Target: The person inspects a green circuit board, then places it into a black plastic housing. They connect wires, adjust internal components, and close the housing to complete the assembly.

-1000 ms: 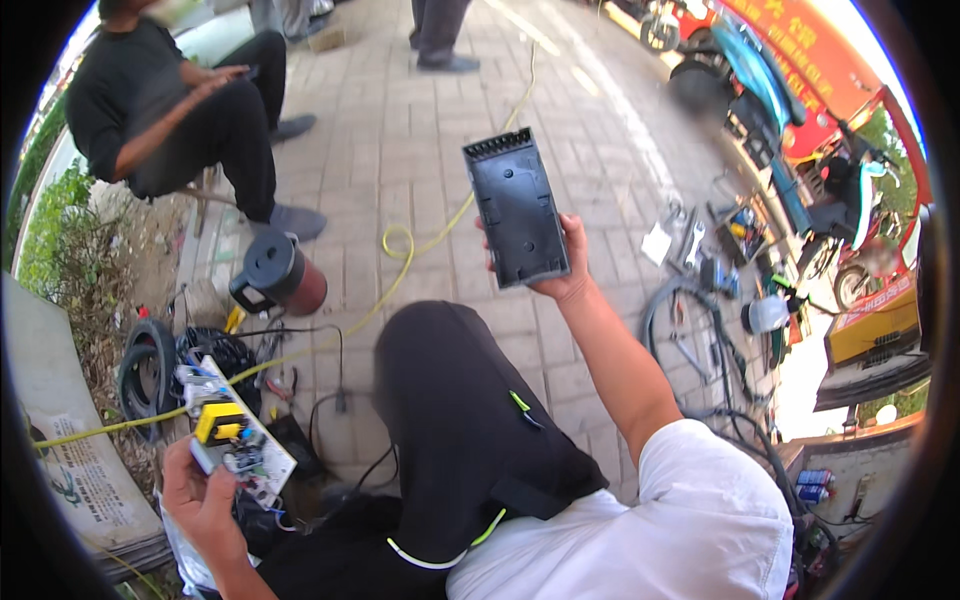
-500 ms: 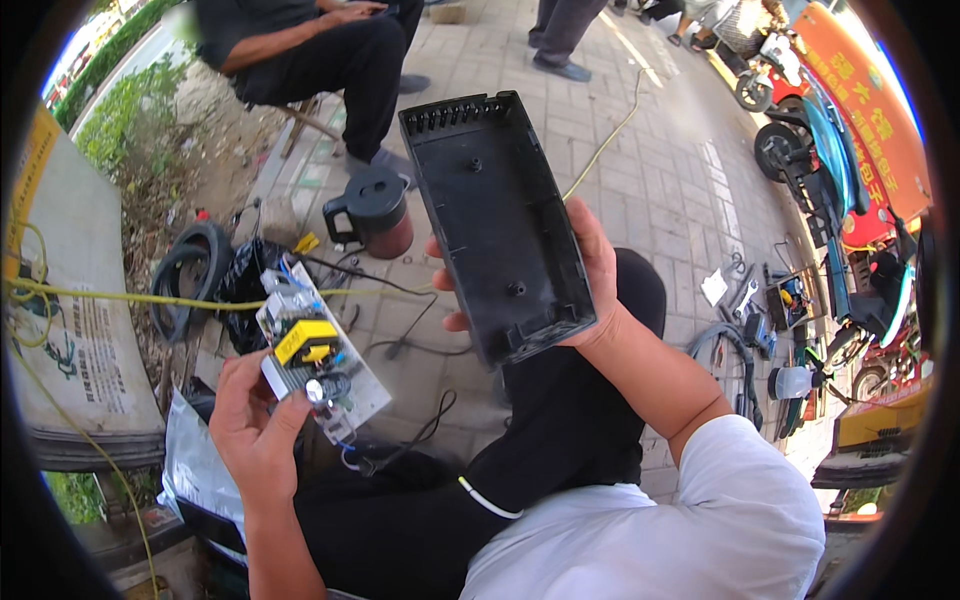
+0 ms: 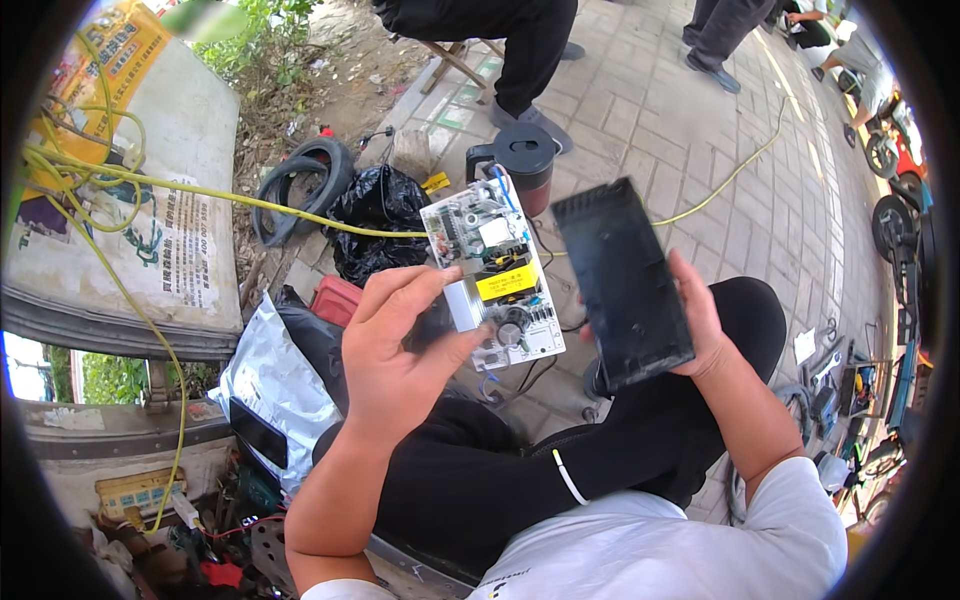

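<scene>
Both hands had risen: left hand (image 3: 400,360) gripped the circuit board (image 3: 492,272), right hand (image 3: 690,320) clasped the black cover (image 3: 622,285), over brick paving (image 3: 690,130).

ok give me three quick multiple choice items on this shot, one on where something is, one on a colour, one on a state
1. Where is the circuit board?
A. in the left hand
B. on the pavement
C. on the lap

2. What colour is the big block on the board?
A. red
B. yellow
C. blue

3. How is the black plastic case held?
A. lying on the ground
B. gripped in the right hand
C. tucked under an arm

Answers: 1 A, the fingers pinch its lower left edge. 2 B, a yellow block sits mid-board. 3 B, the right hand's fingers wrap its lower right edge.
</scene>
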`<action>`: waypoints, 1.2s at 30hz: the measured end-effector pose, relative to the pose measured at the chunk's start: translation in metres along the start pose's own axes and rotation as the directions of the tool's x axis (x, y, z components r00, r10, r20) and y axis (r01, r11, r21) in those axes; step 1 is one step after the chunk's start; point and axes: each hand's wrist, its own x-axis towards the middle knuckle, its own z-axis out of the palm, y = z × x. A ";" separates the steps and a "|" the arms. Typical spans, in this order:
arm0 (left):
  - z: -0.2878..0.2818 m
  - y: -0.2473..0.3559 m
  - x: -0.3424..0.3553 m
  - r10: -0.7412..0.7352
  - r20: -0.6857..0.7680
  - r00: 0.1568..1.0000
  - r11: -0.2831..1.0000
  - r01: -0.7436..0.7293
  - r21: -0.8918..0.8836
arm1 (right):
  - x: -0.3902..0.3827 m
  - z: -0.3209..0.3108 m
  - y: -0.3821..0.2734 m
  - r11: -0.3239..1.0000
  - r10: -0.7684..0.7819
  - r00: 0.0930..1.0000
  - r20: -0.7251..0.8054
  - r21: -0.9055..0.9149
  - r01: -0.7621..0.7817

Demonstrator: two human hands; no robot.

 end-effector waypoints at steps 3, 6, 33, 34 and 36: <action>0.004 0.000 0.002 -0.017 0.028 0.999 1.000 0.017 0.016 | -0.003 -0.005 0.007 0.987 0.129 0.991 -0.040 -0.088 -0.132; 0.007 -0.002 0.003 -0.025 0.034 0.999 1.000 0.025 -0.004 | -0.003 -0.008 0.014 0.969 0.197 0.980 -0.040 -0.145 -0.201; 0.046 0.025 -0.029 0.151 0.222 0.963 0.946 -0.206 0.250 | 0.002 0.010 0.052 0.989 0.020 0.996 0.090 -0.149 -0.006; 0.047 0.025 -0.032 0.128 0.241 0.962 0.939 -0.196 0.282 | 0.003 0.009 0.053 0.988 0.026 0.995 0.094 -0.156 -0.011; 0.047 0.026 -0.033 0.166 0.202 0.965 0.914 -0.227 0.335 | 0.002 0.003 0.054 0.989 0.034 0.991 0.129 -0.148 -0.015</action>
